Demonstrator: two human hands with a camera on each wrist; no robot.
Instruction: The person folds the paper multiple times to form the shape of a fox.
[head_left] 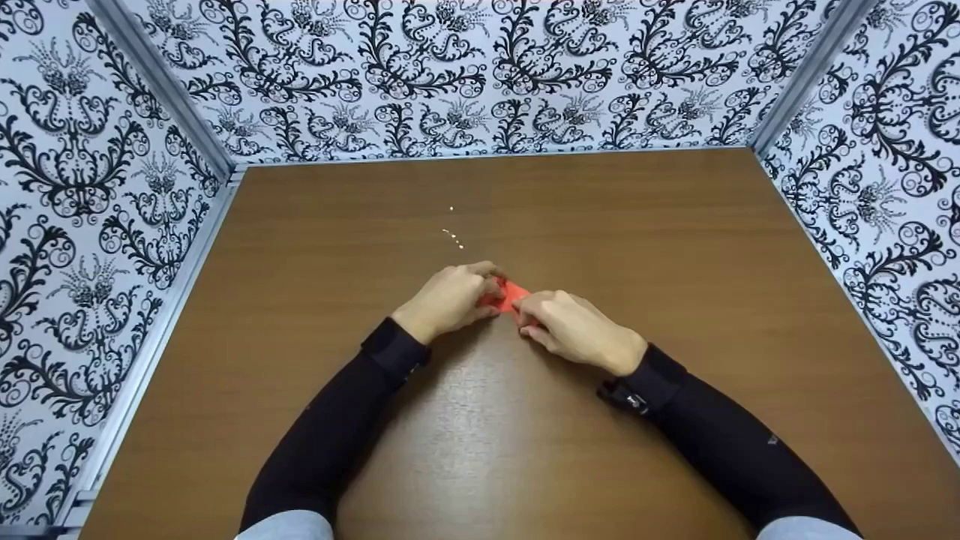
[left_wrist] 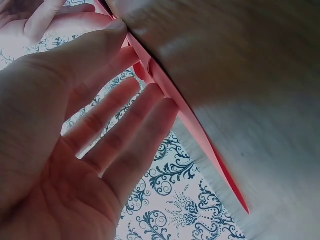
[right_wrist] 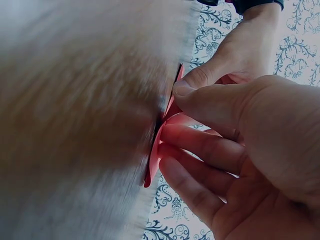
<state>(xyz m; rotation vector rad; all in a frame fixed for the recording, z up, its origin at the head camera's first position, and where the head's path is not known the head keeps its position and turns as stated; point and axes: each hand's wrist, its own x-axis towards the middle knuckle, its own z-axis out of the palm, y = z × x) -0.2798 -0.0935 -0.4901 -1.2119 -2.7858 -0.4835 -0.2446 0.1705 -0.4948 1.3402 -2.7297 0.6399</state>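
A small piece of folded red paper (head_left: 514, 294) lies on the brown table between the two hands. My left hand (head_left: 457, 296) is at its left part, thumb on the near side and fingertips on the far side; in the left wrist view the other fingers stretch toward the paper's long thin edge (left_wrist: 187, 112). My right hand (head_left: 574, 326) pinches the right part between thumb and fingers. Seen from the right wrist, the red paper (right_wrist: 154, 162) bends upward along the fingertips, and the left hand's thumb shows beyond. Fingers hide much of the folds.
Several tiny white specks (head_left: 456, 238) lie on the wooden table (head_left: 337, 225) beyond the left hand. White walls with black scrollwork (head_left: 495, 75) enclose the back and both sides, joined by grey metal posts (head_left: 172, 90).
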